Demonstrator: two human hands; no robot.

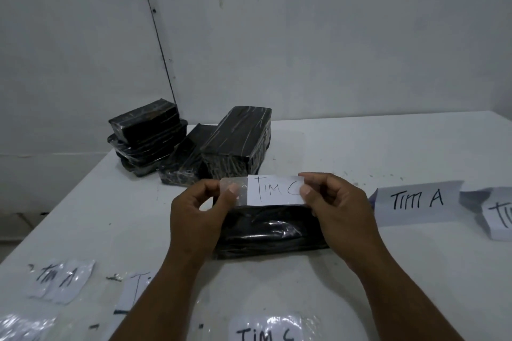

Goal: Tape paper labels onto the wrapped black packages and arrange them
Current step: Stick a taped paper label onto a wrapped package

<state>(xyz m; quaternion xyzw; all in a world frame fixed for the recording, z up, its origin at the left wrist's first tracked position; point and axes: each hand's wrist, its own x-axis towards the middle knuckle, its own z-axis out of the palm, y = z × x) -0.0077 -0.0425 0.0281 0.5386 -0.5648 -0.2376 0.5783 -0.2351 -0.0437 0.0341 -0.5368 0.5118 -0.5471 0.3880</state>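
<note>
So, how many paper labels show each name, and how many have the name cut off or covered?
TIM A labels: 2
TIM C labels: 2
Labels with name cut off or covered: 2
Total: 6

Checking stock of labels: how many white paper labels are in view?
7: one held by both hands, two at right, two at lower left, one bottom centre, one blurred bottom left.

Dim, flat overhead light; soft shadows, glare on plastic wrap, blurred and warped edges.
</note>
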